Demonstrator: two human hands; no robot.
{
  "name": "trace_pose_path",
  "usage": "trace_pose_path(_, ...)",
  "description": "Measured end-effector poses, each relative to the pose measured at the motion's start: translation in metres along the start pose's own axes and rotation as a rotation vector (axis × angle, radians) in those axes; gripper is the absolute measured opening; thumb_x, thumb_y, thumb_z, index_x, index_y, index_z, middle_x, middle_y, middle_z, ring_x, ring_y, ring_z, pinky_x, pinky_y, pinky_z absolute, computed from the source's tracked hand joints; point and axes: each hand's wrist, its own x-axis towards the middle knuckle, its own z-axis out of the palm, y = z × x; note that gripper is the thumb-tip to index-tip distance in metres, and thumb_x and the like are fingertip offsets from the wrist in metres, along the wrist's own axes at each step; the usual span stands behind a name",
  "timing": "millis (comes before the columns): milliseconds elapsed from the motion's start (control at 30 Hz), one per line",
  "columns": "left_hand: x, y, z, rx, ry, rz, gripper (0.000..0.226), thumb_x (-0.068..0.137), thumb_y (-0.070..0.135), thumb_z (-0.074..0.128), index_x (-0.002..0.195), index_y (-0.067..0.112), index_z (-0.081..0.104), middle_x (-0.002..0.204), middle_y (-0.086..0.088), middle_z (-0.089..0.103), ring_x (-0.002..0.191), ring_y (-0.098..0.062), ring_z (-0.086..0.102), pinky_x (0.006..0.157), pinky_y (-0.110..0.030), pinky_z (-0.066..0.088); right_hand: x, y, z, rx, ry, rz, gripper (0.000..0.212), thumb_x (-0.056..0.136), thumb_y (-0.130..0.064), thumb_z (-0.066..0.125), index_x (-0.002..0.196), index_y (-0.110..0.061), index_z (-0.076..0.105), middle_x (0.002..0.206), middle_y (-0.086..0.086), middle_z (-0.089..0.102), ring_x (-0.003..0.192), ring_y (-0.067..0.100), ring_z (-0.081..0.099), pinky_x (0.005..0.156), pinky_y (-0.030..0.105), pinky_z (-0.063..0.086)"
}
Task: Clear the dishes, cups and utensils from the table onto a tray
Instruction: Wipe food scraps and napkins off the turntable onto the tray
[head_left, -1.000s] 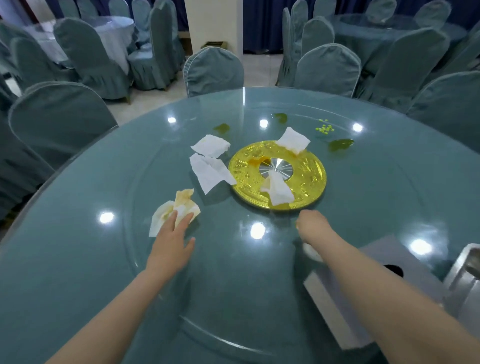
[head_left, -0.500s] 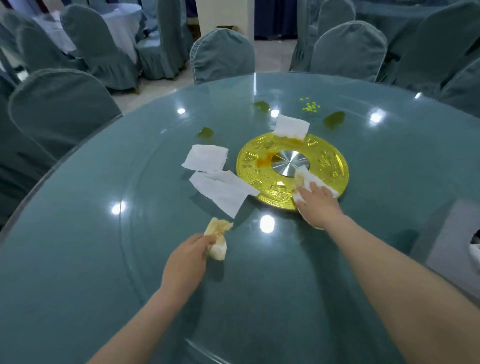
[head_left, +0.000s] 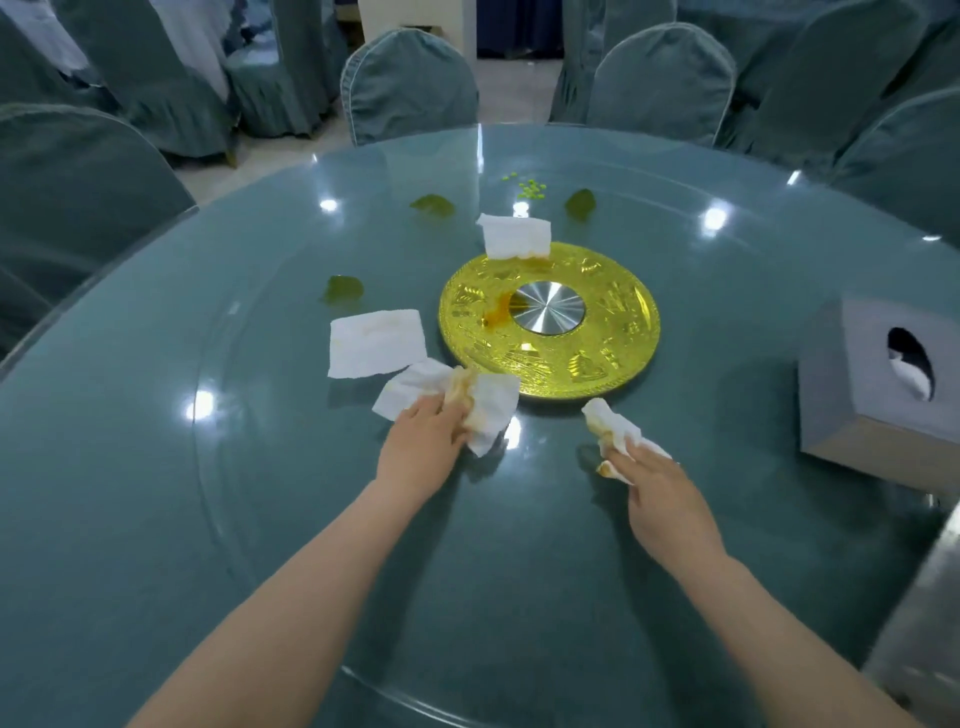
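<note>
Glass tabletop (head_left: 260, 519) mid-centre: left hand (head_left: 423, 447) has bunched stained napkins (head_left: 467, 402); right hand (head_left: 660, 493) now clutches another wad (head_left: 610, 428), so only litter remains.

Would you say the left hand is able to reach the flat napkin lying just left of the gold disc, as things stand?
Probably yes: the flat napkin lies just beyond the left hand with nothing between them, but that hand already holds a stained napkin wad, leaving few fingers free.

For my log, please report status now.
Left hand grips stained napkins. Right hand grips crumpled napkin. No dishes visible.
</note>
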Motion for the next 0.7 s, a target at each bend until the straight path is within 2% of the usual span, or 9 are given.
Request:
trace_pose_path(67,-0.009,0.002,-0.002,-0.151,0.078,0.02,0.027,0.092,0.01,0.046,0.112,0.019,0.062,0.113,-0.004,0.057,0.103,-0.029,0.055,0.071,-0.03,0.035,0.009,0.008,-0.009,0.003,-0.039,0.094,0.061,0.082,0.007,0.038,0.121,-0.034,0.06,0.122,-0.002,0.057,0.094,0.022,0.052,0.065,0.026,0.038)
trace_pose_path(133,-0.02,-0.003,-0.008,-0.227,0.093,0.049,0.027,0.09,0.004,0.047,0.106,0.016,0.066,0.109,-0.005,0.06,0.098,-0.029,0.057,0.073,-0.031,0.038,0.018,0.008,-0.017,0.027,-0.026,0.183,0.059,0.079,0.007,0.04,0.117,-0.031,0.064,0.111,0.005,0.064,0.081,0.026,0.052,0.059,0.028,0.037)
trace_pose_path(167,-0.025,-0.008,-0.013,-0.264,0.136,0.052,0.026,0.089,0.003,0.049,0.105,0.014,0.067,0.108,-0.005,0.061,0.096,-0.03,0.058,0.075,-0.033,0.041,0.022,0.003,-0.02,0.043,-0.006,0.206,0.059,0.079,0.007,0.041,0.121,-0.028,0.064,0.112,0.009,0.066,0.086,0.03,0.055,0.062,0.031,0.041)
trace_pose_path(233,-0.034,-0.022,-0.026,-0.314,0.266,0.018,0.024,0.086,0.0,0.055,0.1,0.013,0.069,0.103,-0.005,0.063,0.091,-0.03,0.059,0.073,-0.034,0.044,0.034,-0.018,-0.022,0.116,0.061,0.152,0.059,0.081,0.007,0.042,0.128,-0.023,0.06,0.126,0.011,0.062,0.107,0.036,0.056,0.081,0.036,0.046)
trace_pose_path(333,-0.045,-0.049,-0.05,-0.318,0.413,-0.052,0.022,0.082,-0.004,0.059,0.094,0.011,0.07,0.099,-0.006,0.064,0.087,-0.031,0.06,0.069,-0.031,0.042,0.06,-0.076,-0.014,0.215,0.077,-0.037,0.057,0.087,0.003,0.043,0.136,-0.024,0.052,0.141,0.004,0.05,0.126,0.029,0.044,0.1,0.034,0.037)
trace_pose_path(433,-0.056,-0.073,-0.069,-0.312,0.442,-0.117,0.022,0.083,-0.003,0.058,0.096,0.012,0.069,0.1,-0.005,0.063,0.087,-0.028,0.059,0.07,-0.032,0.043,0.087,-0.139,0.008,0.266,-0.006,-0.169,0.051,0.093,-0.005,0.041,0.14,-0.024,0.046,0.145,0.005,0.044,0.13,0.03,0.038,0.105,0.036,0.033)
trace_pose_path(533,-0.069,-0.094,-0.077,-0.308,0.47,-0.181,0.024,0.083,-0.003,0.057,0.096,0.014,0.069,0.102,-0.003,0.063,0.088,-0.022,0.056,0.069,-0.021,0.032,0.099,-0.188,0.037,0.231,-0.141,-0.21,0.05,0.098,-0.017,0.039,0.145,-0.031,0.035,0.148,0.008,0.036,0.125,0.035,0.039,0.103,0.039,0.034)
trace_pose_path(633,-0.081,-0.113,-0.081,-0.323,0.485,-0.232,0.025,0.082,-0.003,0.058,0.094,0.015,0.069,0.102,0.001,0.064,0.087,-0.016,0.053,0.067,-0.017,0.029,0.088,-0.197,0.063,-0.014,-0.257,-0.195,0.051,0.098,-0.046,0.034,0.147,-0.04,0.021,0.156,0.007,0.021,0.138,0.032,0.024,0.108,0.043,0.027)
trace_pose_path(700,-0.088,-0.122,-0.081,-0.331,0.472,-0.255,0.024,0.082,-0.002,0.058,0.093,0.016,0.069,0.101,0.003,0.063,0.087,-0.015,0.053,0.07,-0.022,0.033,0.075,-0.183,0.067,-0.063,-0.241,-0.16,0.054,0.096,-0.053,0.037,0.146,-0.04,0.026,0.159,0.002,0.017,0.144,0.024,0.018,0.111,0.04,0.023)
